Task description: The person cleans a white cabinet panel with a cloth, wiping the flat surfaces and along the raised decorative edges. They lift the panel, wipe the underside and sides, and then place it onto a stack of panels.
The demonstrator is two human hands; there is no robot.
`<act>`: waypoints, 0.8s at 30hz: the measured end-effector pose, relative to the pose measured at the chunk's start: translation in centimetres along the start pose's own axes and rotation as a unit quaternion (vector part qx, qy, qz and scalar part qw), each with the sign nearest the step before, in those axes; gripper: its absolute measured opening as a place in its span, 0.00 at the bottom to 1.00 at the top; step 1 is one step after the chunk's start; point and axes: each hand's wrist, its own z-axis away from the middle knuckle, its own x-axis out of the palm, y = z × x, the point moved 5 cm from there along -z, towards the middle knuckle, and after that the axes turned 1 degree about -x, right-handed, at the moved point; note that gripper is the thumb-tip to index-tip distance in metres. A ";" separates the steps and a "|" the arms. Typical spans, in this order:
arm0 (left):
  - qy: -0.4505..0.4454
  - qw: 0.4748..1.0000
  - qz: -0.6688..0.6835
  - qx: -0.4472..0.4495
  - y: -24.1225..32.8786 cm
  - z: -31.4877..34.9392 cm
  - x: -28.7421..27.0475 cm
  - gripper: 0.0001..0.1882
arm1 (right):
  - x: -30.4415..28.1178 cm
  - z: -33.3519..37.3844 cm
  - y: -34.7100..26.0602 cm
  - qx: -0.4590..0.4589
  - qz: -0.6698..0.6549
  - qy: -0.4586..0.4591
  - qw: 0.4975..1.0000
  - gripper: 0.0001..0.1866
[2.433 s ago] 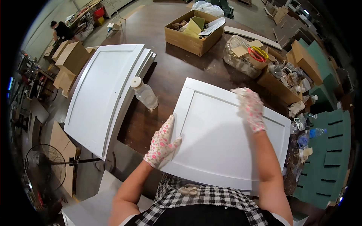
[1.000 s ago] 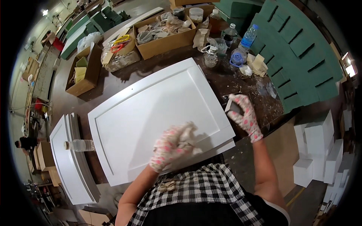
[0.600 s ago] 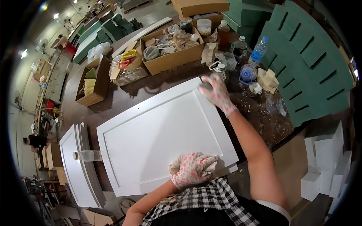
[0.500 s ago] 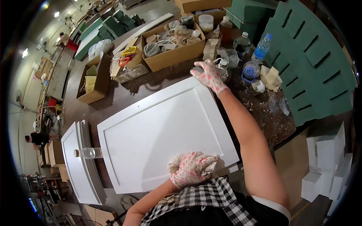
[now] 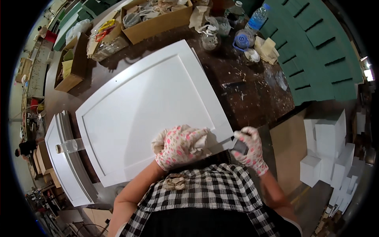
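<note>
My left hand [image 5: 176, 147], in a white glove with pink spots, is closed on a crumpled off-white rag [image 5: 200, 141]. It presses the rag onto the near edge of a white framed panel [image 5: 146, 106], which lies on the dark table. My right hand [image 5: 252, 150], in a matching glove, is curled just off the panel's near right corner. Between its thumb and fingers shows a small dark grey, block-like piece [image 5: 240, 148], whose kind I cannot make out. Beneath the panel, part of another white board peeks out at the right.
More white panels [image 5: 65, 158] are stacked at the left, with a clear bottle [image 5: 71, 146] lying across the gap. Cardboard boxes [image 5: 156, 25], a jar [image 5: 209, 38] and a blue-capped bottle [image 5: 258, 17] stand along the back. Slotted green boards [image 5: 316, 51] lean at right; white boxes [image 5: 329, 138] stand below.
My right hand has come from the panel's far right corner back to its near right corner, and a grey piece now shows in it. The left hand stays on the rag. The view has shifted.
</note>
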 end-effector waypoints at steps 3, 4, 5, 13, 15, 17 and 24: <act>0.001 1.000 -0.012 -0.009 0.8 -0.5 -0.7 0.30 | -1.3 3.1 0.7 0.042 0.058 0.097 0.993 0.32; 0.005 1.000 -0.010 -0.010 1.0 -0.5 -0.8 0.29 | -2.0 3.5 0.5 0.025 0.056 0.150 0.987 0.32; 0.007 1.000 -0.013 -0.016 0.8 -0.1 -0.8 0.29 | -2.2 2.3 -0.6 0.002 0.086 0.176 0.981 0.32; 0.029 0.997 -0.063 -0.020 -0.9 2.3 -1.1 0.30 | 7.8 -0.8 -6.9 -0.136 0.185 0.101 0.968 0.33; 0.055 0.986 -0.107 -0.116 -3.7 6.1 -3.5 0.32 | 6.4 -1.1 -6.7 -0.138 0.181 0.119 0.967 0.33; 0.176 0.956 -0.138 -0.188 -8.9 12.8 -7.6 0.33 | 4.3 -1.3 -5.2 -0.116 0.198 0.165 0.959 0.31; 0.448 0.836 0.101 -0.300 -18.3 30.5 -14.5 0.23 | 13.2 -0.5 -11.1 -0.221 0.265 0.078 0.936 0.31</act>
